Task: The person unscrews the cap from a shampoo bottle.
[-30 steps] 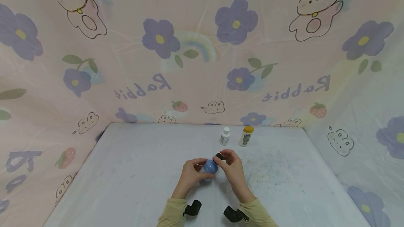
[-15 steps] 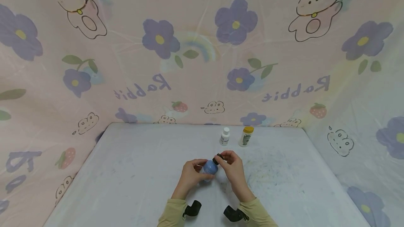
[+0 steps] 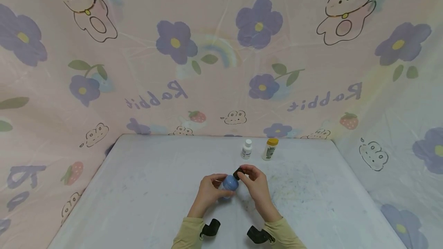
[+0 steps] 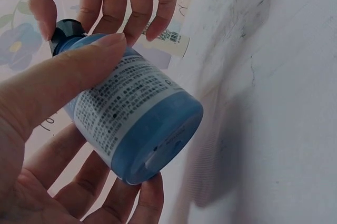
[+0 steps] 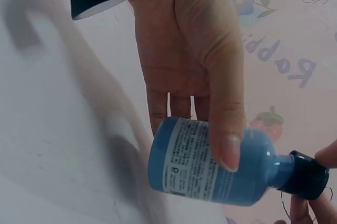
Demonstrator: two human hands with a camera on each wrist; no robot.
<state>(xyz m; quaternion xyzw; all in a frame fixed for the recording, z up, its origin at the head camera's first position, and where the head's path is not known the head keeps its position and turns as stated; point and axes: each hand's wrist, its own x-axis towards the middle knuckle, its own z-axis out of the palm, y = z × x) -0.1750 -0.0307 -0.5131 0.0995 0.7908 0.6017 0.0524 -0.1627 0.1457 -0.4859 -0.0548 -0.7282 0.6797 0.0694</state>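
Left hand [image 3: 212,189] clasping the blue, round-bodied bottle [image 4: 134,111], right hand [image 3: 255,181] pinching its black cylindrical cap [image 5: 308,175], I hold it tilted above the white table [image 3: 155,187]. Likely light, stiff, slick plastic; best gripped round the label [image 5: 192,158].

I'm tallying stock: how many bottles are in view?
3: a blue bottle in the left hand, and a white bottle and a yellow-capped bottle standing side by side near the back of the table. No others show.

Left hand [image 5: 192,40] grips labelled blue bottle [image 5: 195,174] — right hand [image 5: 325,207] pinches black cap [image 5: 304,175].
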